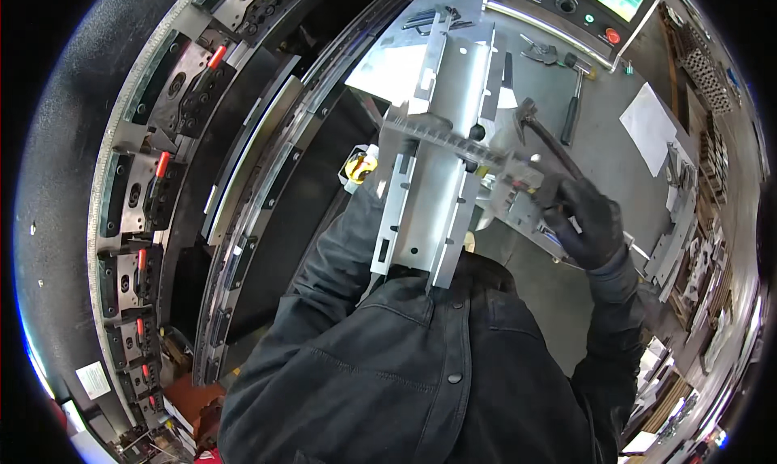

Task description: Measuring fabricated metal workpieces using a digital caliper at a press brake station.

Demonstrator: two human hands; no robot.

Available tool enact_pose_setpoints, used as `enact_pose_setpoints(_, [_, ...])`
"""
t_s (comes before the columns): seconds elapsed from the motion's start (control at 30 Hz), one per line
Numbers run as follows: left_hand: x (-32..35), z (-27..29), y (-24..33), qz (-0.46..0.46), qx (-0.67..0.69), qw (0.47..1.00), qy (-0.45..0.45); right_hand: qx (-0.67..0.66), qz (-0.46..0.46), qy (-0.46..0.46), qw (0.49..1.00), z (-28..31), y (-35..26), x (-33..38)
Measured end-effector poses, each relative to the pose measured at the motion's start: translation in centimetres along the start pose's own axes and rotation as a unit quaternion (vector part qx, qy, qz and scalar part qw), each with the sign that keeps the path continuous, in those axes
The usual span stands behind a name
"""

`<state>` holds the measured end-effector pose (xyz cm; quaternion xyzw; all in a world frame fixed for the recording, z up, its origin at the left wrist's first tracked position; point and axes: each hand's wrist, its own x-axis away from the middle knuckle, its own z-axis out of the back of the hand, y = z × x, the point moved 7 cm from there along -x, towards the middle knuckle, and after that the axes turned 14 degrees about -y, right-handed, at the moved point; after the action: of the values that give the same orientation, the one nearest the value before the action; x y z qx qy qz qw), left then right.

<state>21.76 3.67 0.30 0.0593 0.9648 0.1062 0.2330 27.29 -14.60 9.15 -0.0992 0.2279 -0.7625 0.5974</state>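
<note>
A long bent sheet-metal channel runs from my chest toward the table, with notches and small holes along its sides. Beside its left edge is my left hand in a dark glove, gripping the channel; the fingers are partly hidden and blurred. My right hand, also gloved, is closed around the right end of a caliper. The caliper lies slantwise across the channel, its middle smeared by motion.
To the left stands a press brake with red-handled tool clamps. The grey table bears two hammers, pliers and white paper. A control panel stands at the back. Metal parts are stacked at right.
</note>
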Motion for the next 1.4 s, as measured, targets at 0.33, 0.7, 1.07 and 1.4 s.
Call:
enact_pose_setpoints(0.33, [-1.0, 0.6, 1.1, 0.01, 0.046, 0.999, -0.027, 0.089, 0.031, -0.024, 0.995, -2.4, -0.7, 0.4])
enact_pose_setpoints(0.7, [-0.3, 1.1, 1.3, -0.019, 0.029, 0.999, 0.019, 0.131, 0.001, -0.018, 0.991, -2.5, 0.0, -0.4])
enact_pose_setpoints(1.07, [0.4, 1.2, 2.1, -0.076, -0.12, 0.989, -0.044, 0.098, -0.011, -0.016, 0.995, -3.2, 0.7, -0.3])
enact_pose_setpoints(1.4, [0.5, 1.1, 1.9, -0.092, -0.073, 0.993, -0.008, 0.123, -0.029, -0.011, 0.992, -3.2, 0.0, -0.2])
